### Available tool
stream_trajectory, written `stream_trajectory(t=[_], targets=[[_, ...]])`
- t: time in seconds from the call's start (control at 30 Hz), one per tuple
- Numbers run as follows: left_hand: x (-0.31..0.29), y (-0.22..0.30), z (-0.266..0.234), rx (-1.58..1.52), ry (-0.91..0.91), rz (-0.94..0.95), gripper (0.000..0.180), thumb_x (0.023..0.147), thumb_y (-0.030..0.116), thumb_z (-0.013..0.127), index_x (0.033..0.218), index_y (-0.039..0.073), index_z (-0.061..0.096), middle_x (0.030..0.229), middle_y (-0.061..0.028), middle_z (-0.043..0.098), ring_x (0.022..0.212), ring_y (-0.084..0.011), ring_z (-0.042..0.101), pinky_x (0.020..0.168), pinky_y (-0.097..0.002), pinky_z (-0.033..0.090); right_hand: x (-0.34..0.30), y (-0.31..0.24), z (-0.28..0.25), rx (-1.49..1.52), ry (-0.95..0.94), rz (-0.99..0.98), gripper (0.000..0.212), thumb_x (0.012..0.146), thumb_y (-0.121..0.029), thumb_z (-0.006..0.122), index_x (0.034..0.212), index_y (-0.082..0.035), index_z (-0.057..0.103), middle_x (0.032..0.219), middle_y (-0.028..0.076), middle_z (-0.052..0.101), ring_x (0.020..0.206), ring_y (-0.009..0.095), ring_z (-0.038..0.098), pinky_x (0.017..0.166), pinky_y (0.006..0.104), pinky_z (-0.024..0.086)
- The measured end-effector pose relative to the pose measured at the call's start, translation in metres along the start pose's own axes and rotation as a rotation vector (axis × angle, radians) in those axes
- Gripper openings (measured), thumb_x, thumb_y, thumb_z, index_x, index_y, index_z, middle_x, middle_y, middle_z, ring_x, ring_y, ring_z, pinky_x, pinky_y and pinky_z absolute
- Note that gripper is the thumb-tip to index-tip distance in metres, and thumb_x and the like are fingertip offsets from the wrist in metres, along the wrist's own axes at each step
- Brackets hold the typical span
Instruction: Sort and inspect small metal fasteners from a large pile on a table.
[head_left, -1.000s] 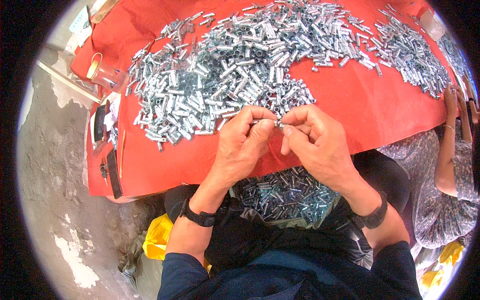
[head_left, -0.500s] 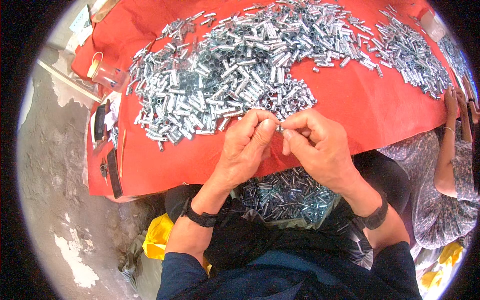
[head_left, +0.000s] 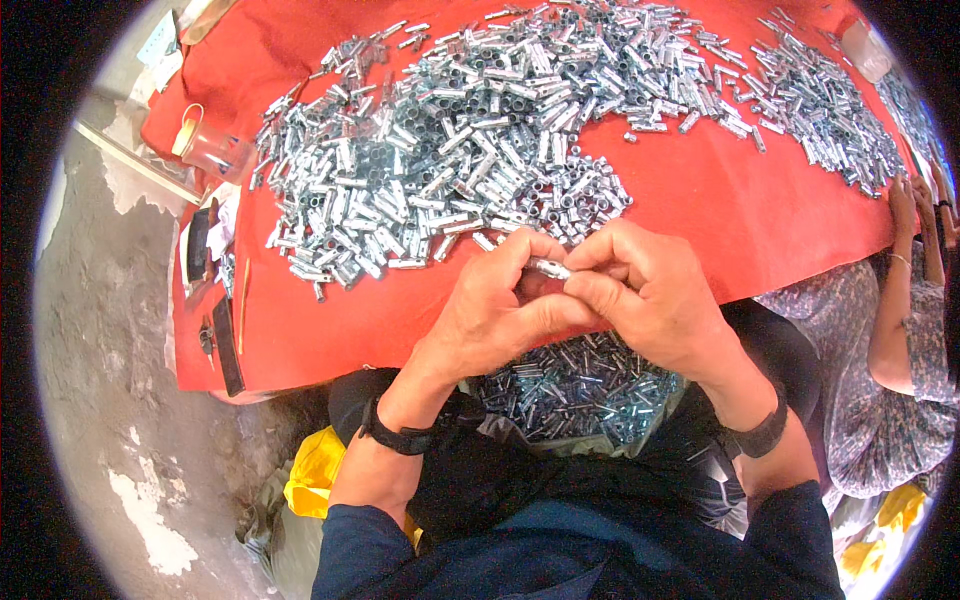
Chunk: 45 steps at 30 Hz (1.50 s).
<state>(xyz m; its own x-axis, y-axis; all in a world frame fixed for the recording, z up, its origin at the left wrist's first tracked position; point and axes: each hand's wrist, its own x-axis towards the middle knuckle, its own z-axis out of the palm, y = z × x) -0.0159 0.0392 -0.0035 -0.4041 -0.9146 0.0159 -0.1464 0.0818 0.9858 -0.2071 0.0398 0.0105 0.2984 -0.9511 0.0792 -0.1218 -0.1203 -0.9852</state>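
My left hand [head_left: 505,300] and my right hand [head_left: 635,280] meet over the near edge of the red cloth [head_left: 720,210]. Between them is a small shiny metal tube [head_left: 548,268], lying along the left hand's fingers with a dark hole in its side. The right thumb and forefinger pinch its right end. The left fingers curl behind the tube, and the left thumb stretches below it. Just beyond my hands spreads a big heap of similar metal tubes [head_left: 470,130], with shorter ring-like pieces [head_left: 580,190] at its near right corner.
Below the table edge, a container of slim metal pieces [head_left: 580,390] sits at my lap. A clear plastic jar [head_left: 215,150] and a dark strip [head_left: 228,345] lie on the left. Another tube pile [head_left: 830,110] is at right, near another person's hand [head_left: 902,205]. A yellow bag [head_left: 315,470] is lower left.
My hands have moved slightly nearer to me. The left thumb has swung off the fingertips toward the right, so the metal tube now shows across the left fingers.
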Motion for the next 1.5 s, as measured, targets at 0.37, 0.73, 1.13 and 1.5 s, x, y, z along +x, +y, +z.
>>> stream_trajectory(t=[0.37,0.73,1.13,1.5], targets=[[0.0,0.005,-0.005,0.622,-0.245,0.113,0.041,0.09,0.039,0.068,0.092,0.001,0.053,0.08,-0.0187,0.058,0.074,-0.0406,0.06,0.065,-0.0469,0.048,-0.005,0.006,-0.01,0.046,-0.174,-0.123,0.006,0.09,-0.001,0.064,0.085,0.0,0.063,0.071,0.004,0.063,0.064,0.009,0.057,0.056,0.0276,0.047],[-0.013,0.008,0.02,0.861,-0.318,0.319,0.036,0.086,0.036,0.066,0.093,0.002,0.055,0.081,-0.0187,0.056,0.072,-0.04,0.059,0.062,-0.0491,0.049,0.021,0.032,-0.019,-0.404,0.057,-0.282,0.01,0.092,-0.008,0.059,0.086,0.0,0.06,0.073,0.015,0.059,0.062,0.026,0.06,0.057,0.0407,0.047],[0.02,0.006,-0.041,1.195,0.101,0.378,0.035,0.076,0.013,0.078,0.109,0.009,0.066,0.106,-0.0097,0.058,0.101,-0.0322,0.054,0.082,-0.0425,0.05,0.021,0.024,-0.006,-1.0,-0.102,-0.311,0.014,0.088,-0.011,0.066,0.091,-0.003,0.054,0.086,0.017,0.057,0.075,0.04,0.062,0.063,0.0495,0.05],[0.025,-0.01,-0.033,1.198,0.106,0.497,0.027,0.076,0.011,0.077,0.101,0.01,0.068,0.097,-0.0083,0.059,0.093,-0.0314,0.055,0.077,-0.0411,0.05,0.021,0.022,-0.006,-0.934,-0.025,-0.256,0.011,0.083,-0.006,0.059,0.092,0.002,0.057,0.087,0.022,0.064,0.076,0.039,0.067,0.066,0.0496,0.054]])
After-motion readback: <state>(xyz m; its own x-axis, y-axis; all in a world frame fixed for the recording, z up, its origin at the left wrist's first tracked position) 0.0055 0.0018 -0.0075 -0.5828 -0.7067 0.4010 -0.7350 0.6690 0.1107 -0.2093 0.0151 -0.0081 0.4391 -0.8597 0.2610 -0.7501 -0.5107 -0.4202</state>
